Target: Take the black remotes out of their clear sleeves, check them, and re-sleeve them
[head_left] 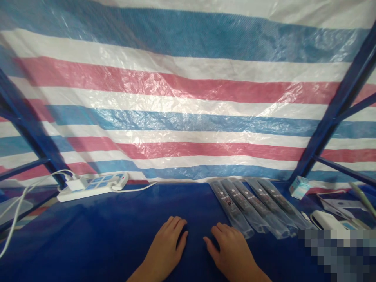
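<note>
My left hand (168,243) rests palm down on the blue tabletop (117,235), its fingers stretched forward and the thumb apart. Across a small gap, my right hand (230,248) lies the same way with its thumb pointing left. Neither hand holds anything. Just beyond my right hand, several dark remote controls (230,201) lie side by side in clear plastic sleeves, slanting toward me. The nearest sleeve's end comes close to my right fingers; whether they touch I cannot tell.
A white power strip (96,184) with plugged-in chargers and white cables sits at the back left. Blue metal posts (331,113) flank a striped plastic sheet (188,94). At the right are a small light-blue box (299,187) and white items; the lower right corner is pixelated.
</note>
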Action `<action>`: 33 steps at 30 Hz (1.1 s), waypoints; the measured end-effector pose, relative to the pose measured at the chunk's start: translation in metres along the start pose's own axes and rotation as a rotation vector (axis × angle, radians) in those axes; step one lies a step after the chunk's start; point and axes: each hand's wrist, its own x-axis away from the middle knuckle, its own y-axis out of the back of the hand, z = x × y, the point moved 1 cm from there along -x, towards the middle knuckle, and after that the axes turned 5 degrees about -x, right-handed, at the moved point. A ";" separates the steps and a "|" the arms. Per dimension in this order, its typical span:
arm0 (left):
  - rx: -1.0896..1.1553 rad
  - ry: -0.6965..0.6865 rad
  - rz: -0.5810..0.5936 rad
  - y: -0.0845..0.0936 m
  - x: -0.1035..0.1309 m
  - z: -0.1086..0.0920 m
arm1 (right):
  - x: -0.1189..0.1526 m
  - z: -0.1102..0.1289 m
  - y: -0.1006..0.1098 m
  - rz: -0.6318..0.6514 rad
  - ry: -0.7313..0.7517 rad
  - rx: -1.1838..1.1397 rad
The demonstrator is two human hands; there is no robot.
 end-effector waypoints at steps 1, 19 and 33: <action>-0.006 -0.011 -0.008 -0.001 0.002 -0.002 | -0.001 -0.001 0.001 0.006 -0.002 -0.005; -0.029 -0.123 -0.077 -0.002 0.005 -0.007 | -0.007 -0.007 0.010 0.059 -0.015 -0.119; 0.045 -0.058 0.022 0.003 0.008 -0.009 | -0.004 -0.003 0.013 -0.026 0.016 -0.118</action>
